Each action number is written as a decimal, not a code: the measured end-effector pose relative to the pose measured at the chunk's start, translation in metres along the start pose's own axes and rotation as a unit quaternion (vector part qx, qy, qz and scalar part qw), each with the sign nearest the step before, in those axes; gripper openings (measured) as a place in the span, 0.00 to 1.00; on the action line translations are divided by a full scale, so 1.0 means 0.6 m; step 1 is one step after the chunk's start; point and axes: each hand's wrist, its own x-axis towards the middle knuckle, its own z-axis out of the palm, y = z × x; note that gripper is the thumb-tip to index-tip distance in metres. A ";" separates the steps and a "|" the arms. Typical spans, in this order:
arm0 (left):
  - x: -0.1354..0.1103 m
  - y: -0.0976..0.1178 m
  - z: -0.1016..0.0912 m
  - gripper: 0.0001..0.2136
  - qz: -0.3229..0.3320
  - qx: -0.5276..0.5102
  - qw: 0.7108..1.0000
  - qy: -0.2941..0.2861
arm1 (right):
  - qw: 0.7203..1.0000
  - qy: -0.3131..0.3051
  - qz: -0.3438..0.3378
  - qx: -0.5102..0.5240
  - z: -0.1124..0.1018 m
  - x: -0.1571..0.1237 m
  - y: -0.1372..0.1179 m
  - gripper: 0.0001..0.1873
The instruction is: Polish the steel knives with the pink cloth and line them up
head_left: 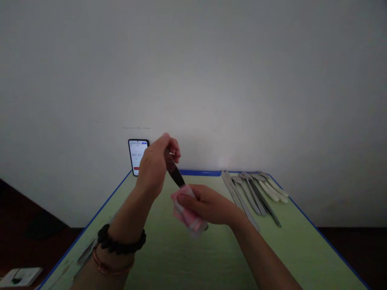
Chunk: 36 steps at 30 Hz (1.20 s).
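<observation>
My left hand (pixel 155 163) is closed around the upper end of a table knife (pixel 175 171), which slants down to the right above the table. My right hand (pixel 208 203) grips a pink-and-white cloth (pixel 189 213) folded around the knife's lower part. A small dark end pokes out below the cloth. Most of the knife's lower length is hidden by the cloth, and its top by my left fingers. The cloth's lower edge is slightly blurred.
Several knives, spoons and other cutlery (pixel 250 193), some white-handled, lie on the right of the green table (pixel 169 262). More metal cutlery (pixel 86 253) lies at the left, partly behind my forearm. A phone (pixel 136 157) showing a timer leans on the wall (pixel 193 80).
</observation>
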 end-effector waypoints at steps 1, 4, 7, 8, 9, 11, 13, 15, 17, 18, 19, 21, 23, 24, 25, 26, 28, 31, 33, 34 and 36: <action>0.001 0.005 0.001 0.15 -0.029 -0.072 0.997 0.003 | 1.000 -0.002 0.005 -0.009 0.003 0.001 -0.002 0.18; -0.002 0.015 0.003 0.14 -0.120 -0.217 0.969 -0.020 | 0.999 0.002 0.016 0.029 0.009 0.004 -0.005 0.20; -0.008 0.014 0.005 0.19 -0.169 -0.250 0.952 -0.057 | 0.998 0.012 0.006 0.054 0.007 0.005 -0.004 0.23; -0.008 0.013 0.006 0.21 -0.176 -0.251 0.950 -0.065 | 0.998 0.010 0.005 0.055 0.005 0.004 -0.002 0.23; -0.008 0.012 0.006 0.22 -0.179 -0.251 0.949 -0.068 | 0.998 0.004 0.010 0.060 0.003 0.003 0.000 0.23; -0.004 0.011 0.002 0.23 -0.179 -0.259 0.947 -0.062 | 0.996 -0.008 0.036 0.086 -0.002 0.001 0.008 0.22; 0.004 0.012 -0.008 0.23 -0.174 -0.280 0.943 -0.043 | 0.992 -0.022 0.066 0.107 -0.006 -0.002 0.018 0.22; 0.012 0.016 -0.024 0.22 -0.162 -0.313 0.936 -0.019 | 0.991 -0.034 0.085 0.097 -0.010 -0.004 0.027 0.24; 0.020 0.021 -0.042 0.22 -0.143 -0.342 0.929 0.000 | 0.991 -0.045 0.094 0.086 -0.013 -0.004 0.032 0.25; 0.022 0.023 -0.050 0.22 -0.138 -0.352 0.926 0.006 | 0.990 -0.052 0.098 0.087 -0.015 -0.004 0.034 0.25; 0.024 0.025 -0.056 0.22 -0.135 -0.360 0.923 0.011 | 0.989 -0.061 0.102 0.092 -0.016 -0.004 0.034 0.25; 0.026 0.027 -0.063 0.21 -0.134 -0.371 0.919 0.017 | 0.985 -0.080 0.112 0.104 -0.020 -0.005 0.033 0.25; 0.025 0.027 -0.063 0.21 -0.136 -0.380 0.915 0.018 | 0.983 -0.087 0.120 0.109 -0.027 -0.007 0.033 0.25; 0.024 0.027 -0.061 0.21 -0.137 -0.383 0.913 0.016 | 0.983 -0.086 0.122 0.109 -0.031 -0.010 0.033 0.25; 0.023 0.027 -0.057 0.21 -0.139 -0.386 0.912 0.012 | 0.982 -0.088 0.125 0.111 -0.035 -0.013 0.034 0.25; 0.021 0.027 -0.054 0.21 -0.140 -0.391 0.910 0.004 | 0.980 -0.096 0.128 0.117 -0.038 -0.016 0.036 0.25; 0.016 0.028 -0.045 0.22 -0.141 -0.404 0.904 -0.017 | 0.972 -0.125 0.130 0.149 -0.043 -0.023 0.041 0.25; 0.007 0.028 -0.033 0.23 -0.145 -0.418 0.894 -0.062 | 0.955 -0.155 0.125 0.218 -0.043 -0.031 0.047 0.24; -0.001 0.026 -0.026 0.24 -0.149 -0.418 0.890 -0.101 | 0.946 -0.161 0.119 0.254 -0.039 -0.032 0.048 0.24; -0.005 0.024 -0.023 0.25 -0.151 -0.415 0.889 -0.121 | 0.942 -0.168 0.117 0.265 -0.036 -0.031 0.046 0.24; -0.013 0.020 -0.016 0.26 -0.162 -0.403 0.888 -0.150 | 0.938 -0.183 0.108 0.275 -0.031 -0.029 0.041 0.24</action>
